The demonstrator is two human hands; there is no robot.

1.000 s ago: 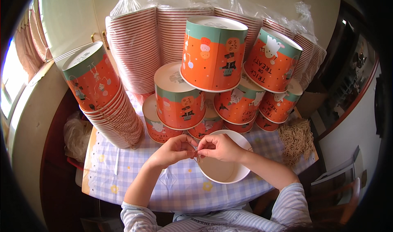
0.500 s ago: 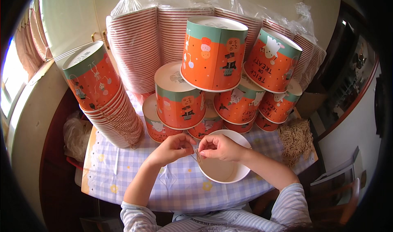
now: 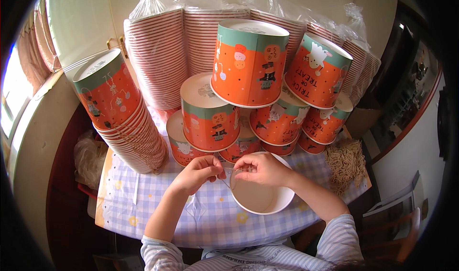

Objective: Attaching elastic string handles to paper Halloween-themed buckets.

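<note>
Far to the left of the left hand [image 3: 197, 174], bright daylight comes through a window [image 3: 14, 91] hung with a brownish curtain [image 3: 36, 46]. Beneath both hands, a blue-and-white checked cloth [image 3: 205, 228] covers the table; beyond them rises a cream wall [image 3: 81, 22]. Right of the right hand [image 3: 265, 169] and nearer the body stands a brown chair [image 3: 410, 230].

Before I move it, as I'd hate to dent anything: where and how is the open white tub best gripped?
The tub is probably best pinched at its near rim, coming from the near side: its mouth faces up, and stacked orange tubs stand close behind.
</note>
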